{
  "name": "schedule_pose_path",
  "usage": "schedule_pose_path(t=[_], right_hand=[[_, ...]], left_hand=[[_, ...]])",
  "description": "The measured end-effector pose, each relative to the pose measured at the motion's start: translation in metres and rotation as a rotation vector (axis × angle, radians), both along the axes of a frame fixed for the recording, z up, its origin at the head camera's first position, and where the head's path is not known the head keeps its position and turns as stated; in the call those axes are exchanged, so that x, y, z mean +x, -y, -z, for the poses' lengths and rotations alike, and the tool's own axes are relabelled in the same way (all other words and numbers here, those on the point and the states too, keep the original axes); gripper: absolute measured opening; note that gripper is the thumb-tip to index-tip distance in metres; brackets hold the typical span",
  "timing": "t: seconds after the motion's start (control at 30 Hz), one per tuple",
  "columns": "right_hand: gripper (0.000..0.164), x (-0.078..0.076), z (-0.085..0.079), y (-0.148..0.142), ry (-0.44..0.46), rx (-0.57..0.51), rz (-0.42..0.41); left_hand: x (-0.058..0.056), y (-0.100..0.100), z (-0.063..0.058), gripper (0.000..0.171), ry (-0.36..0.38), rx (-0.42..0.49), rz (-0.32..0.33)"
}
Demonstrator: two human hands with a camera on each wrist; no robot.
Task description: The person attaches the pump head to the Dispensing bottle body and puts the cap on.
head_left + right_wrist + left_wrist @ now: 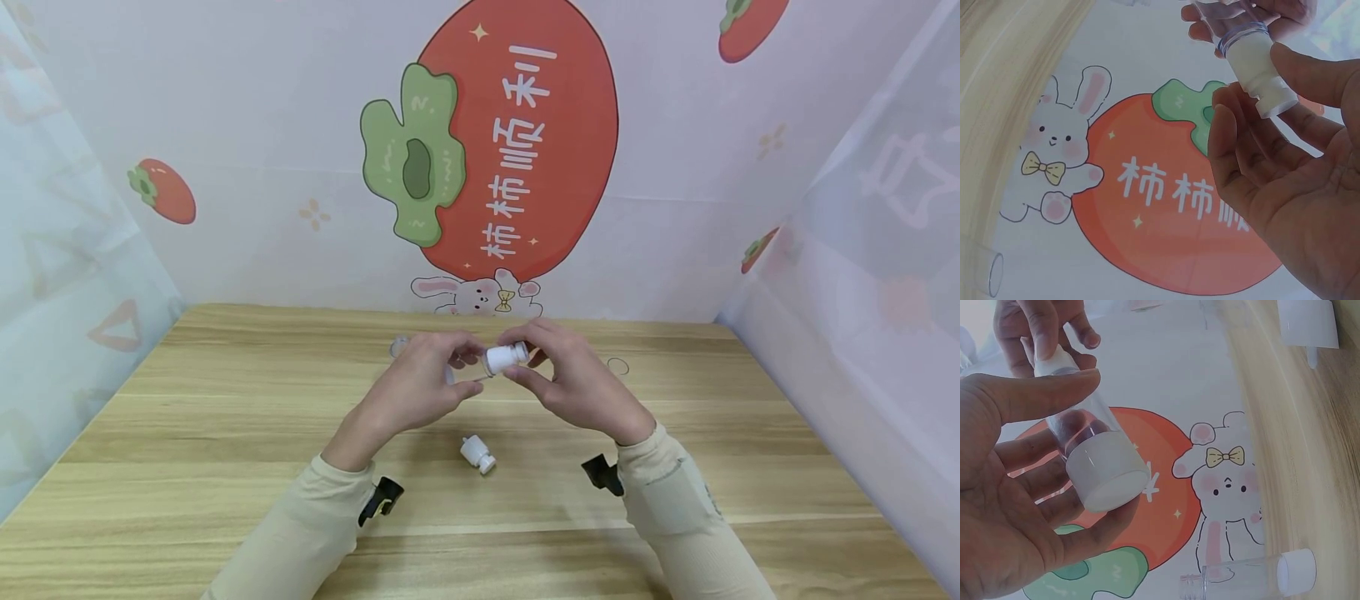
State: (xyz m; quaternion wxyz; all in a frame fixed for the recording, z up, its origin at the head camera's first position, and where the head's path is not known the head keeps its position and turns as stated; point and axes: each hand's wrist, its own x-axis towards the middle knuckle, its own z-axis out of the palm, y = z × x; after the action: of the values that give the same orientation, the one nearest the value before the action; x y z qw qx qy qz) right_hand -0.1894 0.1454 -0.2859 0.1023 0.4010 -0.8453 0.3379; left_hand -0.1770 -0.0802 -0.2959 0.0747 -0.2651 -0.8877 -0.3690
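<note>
Above the table's middle, my left hand grips a clear small bottle with a white base, thumb on one side and fingers round the other. A white pump head sits at the bottle's mouth, and the bottle is held tilted. My right hand pinches this pump head between thumb and fingers; the right wrist view shows its white collar close against the clear neck. Whether it is fully tightened I cannot tell. Below the hands, a second white pump head lies on the table.
Another clear bottle with a white base lies behind my left hand, mostly hidden in the head view. A transparent cap stands to the right, also seen as a clear cylinder in the right wrist view. A printed cloth encloses the wooden table.
</note>
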Motion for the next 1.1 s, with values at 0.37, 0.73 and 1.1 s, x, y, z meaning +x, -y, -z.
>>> schedule_pose_path(t=[0.37, 0.73, 1.1], right_hand=[[0.02, 0.0013, 0.0, 0.0008, 0.057, 0.002, 0.057], [0.014, 0.0018, -0.0014, 0.0029, 0.11, 0.019, 0.127], [0.019, 0.0039, -0.0036, 0.0003, 0.116, -0.009, 0.144]], left_hand=[[0.0015, -0.0014, 0.0004, 0.033, -0.058, -0.008, -0.016], [0.0018, -0.0031, 0.0001, 0.034, -0.101, -0.025, -0.028], [0.0017, -0.0027, -0.0002, 0.034, -0.123, -0.032, -0.04]])
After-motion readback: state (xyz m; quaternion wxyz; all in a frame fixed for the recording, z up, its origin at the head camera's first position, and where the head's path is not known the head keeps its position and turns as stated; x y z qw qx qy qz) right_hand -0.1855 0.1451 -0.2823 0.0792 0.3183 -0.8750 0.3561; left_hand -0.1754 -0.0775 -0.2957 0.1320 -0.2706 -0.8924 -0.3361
